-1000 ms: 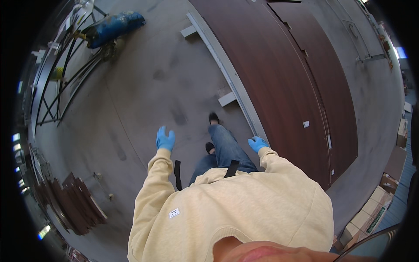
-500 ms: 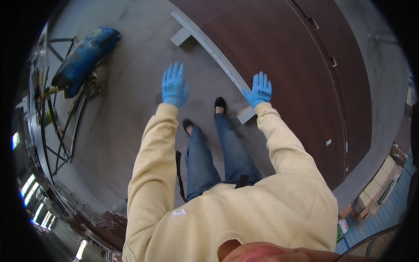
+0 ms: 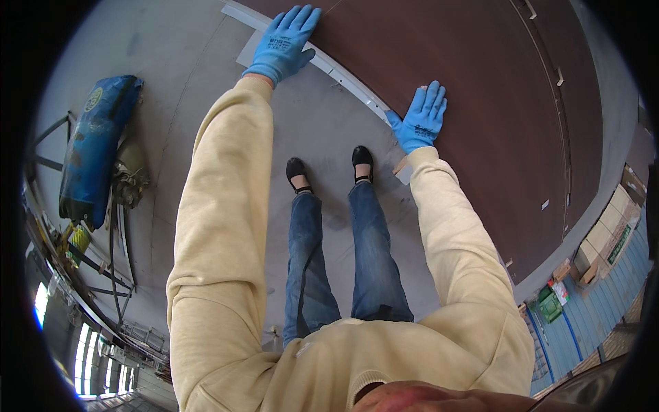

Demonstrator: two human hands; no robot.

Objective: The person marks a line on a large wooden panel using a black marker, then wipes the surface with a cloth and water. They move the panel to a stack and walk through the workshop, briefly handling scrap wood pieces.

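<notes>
A large dark brown panel (image 3: 494, 144) lies flat ahead and to the right, with a whitish metal strip (image 3: 353, 82) running along its near edge. My left hand (image 3: 280, 47), in a blue work glove, reaches over that edge at the far end, fingers stretched out and thumb apart. My right hand (image 3: 420, 120), gloved the same way, lies over the panel near the strip with its fingers straight. Neither hand holds anything. Whether the palms press on the panel is hidden beneath them.
A blue sack (image 3: 101, 147) hangs by a dark metal frame (image 3: 113, 275) on the left. Pale support pieces (image 3: 247, 49) show under the panel's edge. Flat cardboard boxes (image 3: 604, 237) and a green container (image 3: 549, 305) sit at the right. My shoes (image 3: 296, 172) stand on grey floor.
My left hand has moved forward to the panel's far edge strip. My right hand has shifted slightly forward over the panel. My feet have stepped nearly level, and the view has turned a little.
</notes>
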